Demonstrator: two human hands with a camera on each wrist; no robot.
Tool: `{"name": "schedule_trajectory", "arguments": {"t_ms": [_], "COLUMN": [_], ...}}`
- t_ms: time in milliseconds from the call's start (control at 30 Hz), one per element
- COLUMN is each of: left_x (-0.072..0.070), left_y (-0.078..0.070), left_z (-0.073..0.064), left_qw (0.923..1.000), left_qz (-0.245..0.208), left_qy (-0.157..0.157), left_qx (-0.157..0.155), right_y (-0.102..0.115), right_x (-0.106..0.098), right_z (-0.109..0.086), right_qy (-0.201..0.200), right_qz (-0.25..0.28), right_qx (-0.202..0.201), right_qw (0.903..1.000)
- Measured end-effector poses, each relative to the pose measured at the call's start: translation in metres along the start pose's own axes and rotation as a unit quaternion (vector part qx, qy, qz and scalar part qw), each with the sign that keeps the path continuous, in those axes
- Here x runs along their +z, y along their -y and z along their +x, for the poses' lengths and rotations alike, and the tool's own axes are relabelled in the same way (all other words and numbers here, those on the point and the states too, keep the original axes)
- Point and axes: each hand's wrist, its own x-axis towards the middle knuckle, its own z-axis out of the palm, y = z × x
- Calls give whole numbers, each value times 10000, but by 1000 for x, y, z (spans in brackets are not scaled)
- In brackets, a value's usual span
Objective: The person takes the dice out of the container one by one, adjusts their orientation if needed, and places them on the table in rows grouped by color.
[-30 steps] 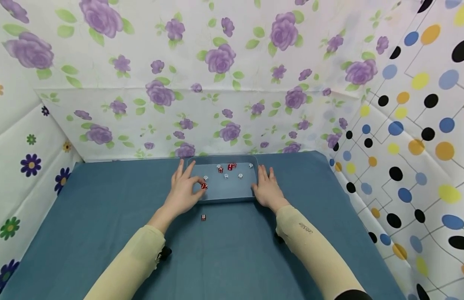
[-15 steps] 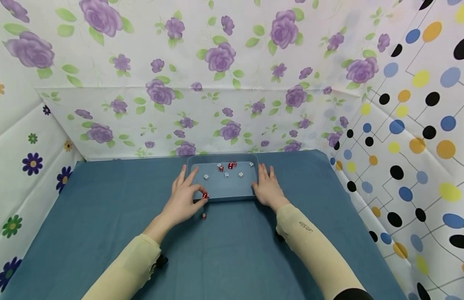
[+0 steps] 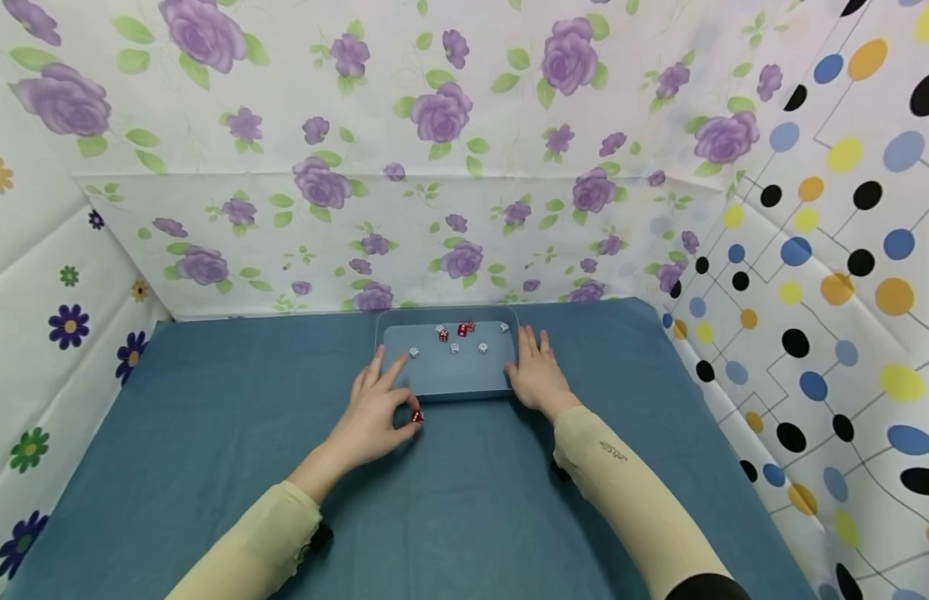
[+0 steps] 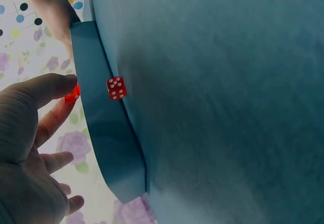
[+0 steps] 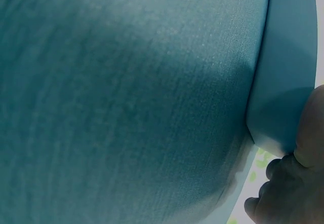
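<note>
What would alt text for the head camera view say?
A person's left-hand grip pinches a red die near the front edge of a blue tray holding red and white dice, while the right-hand grip touches the tray's right side.

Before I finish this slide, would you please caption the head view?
Left hand pinches a red die near a blue tray of dice, right hand at its right edge.
</note>
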Motion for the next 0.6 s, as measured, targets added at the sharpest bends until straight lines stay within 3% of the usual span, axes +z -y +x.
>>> {"name": "schedule_trajectory", "arguments": {"t_ms": [600], "left_x": [12], "left_y": [-5], "left_z": [-1], "left_qw": [9974], "left_qz": [632], "left_qy": [304], "left_qx": [156], "right_y": [1], "right_x": [-2], "right_z": [0], "right_qy": [69], "right_qz": [89], "right_qx": [14], "right_qw": [9999]}}
